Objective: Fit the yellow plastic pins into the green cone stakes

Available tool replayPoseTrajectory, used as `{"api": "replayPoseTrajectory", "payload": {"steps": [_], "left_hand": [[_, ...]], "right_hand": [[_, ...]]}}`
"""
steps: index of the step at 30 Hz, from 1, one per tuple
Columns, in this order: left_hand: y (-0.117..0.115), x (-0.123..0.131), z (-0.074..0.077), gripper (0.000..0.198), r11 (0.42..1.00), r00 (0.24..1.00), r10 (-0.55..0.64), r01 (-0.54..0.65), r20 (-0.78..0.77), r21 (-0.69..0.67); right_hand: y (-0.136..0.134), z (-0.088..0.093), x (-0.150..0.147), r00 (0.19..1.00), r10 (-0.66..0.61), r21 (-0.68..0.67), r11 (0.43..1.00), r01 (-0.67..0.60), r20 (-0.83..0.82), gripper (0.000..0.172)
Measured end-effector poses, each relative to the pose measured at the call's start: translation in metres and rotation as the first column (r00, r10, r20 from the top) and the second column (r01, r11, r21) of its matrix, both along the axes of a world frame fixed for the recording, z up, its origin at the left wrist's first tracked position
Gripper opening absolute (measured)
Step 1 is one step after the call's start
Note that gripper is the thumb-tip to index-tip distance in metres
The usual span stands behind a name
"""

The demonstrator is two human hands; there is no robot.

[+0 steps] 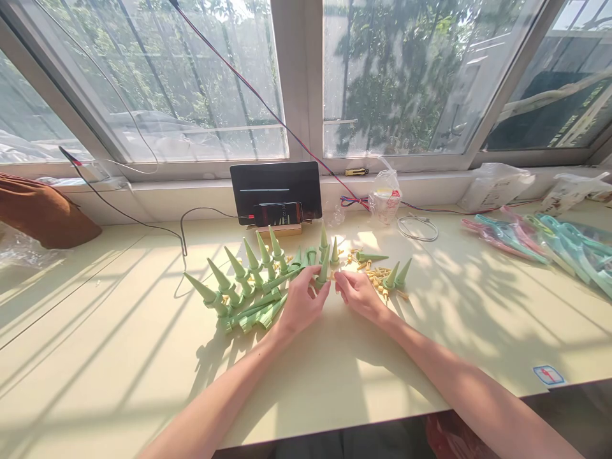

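Note:
Near the middle of the table, my left hand [306,299] is closed round the base of a green cone [324,268], which points upward. Just to its right, my right hand [357,292] pinches a small yellowish piece [333,276] beside the cone's base. Several green cones on ringed bases [241,271] stand in a row left of my hands, with green tubes [253,312] lying in front of them. Right of my right hand lie a pile of small yellow pieces [377,275] and two green cones [396,275].
A dark tablet [277,185] stands at the back of the table [296,395], below the window. Behind on the right are a plastic bag [385,194] and a coiled white cable [417,228]. Pink and teal items [549,242] lie far right; a brown bag [48,210] is far left.

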State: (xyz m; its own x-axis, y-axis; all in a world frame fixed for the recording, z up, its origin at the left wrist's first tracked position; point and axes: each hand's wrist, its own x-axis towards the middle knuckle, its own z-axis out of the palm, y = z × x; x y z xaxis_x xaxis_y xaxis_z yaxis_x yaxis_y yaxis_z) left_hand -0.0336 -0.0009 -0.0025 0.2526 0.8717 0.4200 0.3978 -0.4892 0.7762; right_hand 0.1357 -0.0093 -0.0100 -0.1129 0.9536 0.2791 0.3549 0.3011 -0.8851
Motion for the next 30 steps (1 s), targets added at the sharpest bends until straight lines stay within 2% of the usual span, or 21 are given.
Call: {"api": "replayPoseTrajectory", "payload": {"steps": [4,9,14,22,30], "left_hand": [[0.0013,-0.0002,-0.0012,0.028,1.0,1.0,0.016,-0.015,0.012,-0.015],[0.0032,-0.0006,-0.002,0.03,0.998,0.998,0.043,-0.041,0.052,-0.051],[0.0039,-0.0011,-0.0016,0.03,0.998,0.997,0.033,-0.028,0.074,-0.064],[0.0035,-0.0015,-0.0029,0.03,0.998,0.998,0.036,-0.034,0.045,-0.044],[0.0018,-0.0013,-0.0011,0.028,1.0,1.0,0.004,-0.004,0.025,-0.005]], "right_hand": [[-0.0003,0.0007,-0.0004,1.0,0.013,-0.001,1.0,-0.013,-0.023,0.05],[-0.0026,0.0032,0.0007,0.996,0.046,0.037,0.998,-0.043,-0.078,0.029],[-0.0041,0.005,0.0022,0.997,0.026,0.048,0.999,-0.023,-0.068,0.022],[-0.0027,0.0053,0.0017,0.996,0.037,0.052,0.998,-0.032,-0.086,0.023],[-0.0026,0.0053,0.0023,0.999,0.007,0.032,0.999,-0.005,-0.037,0.033]]}}
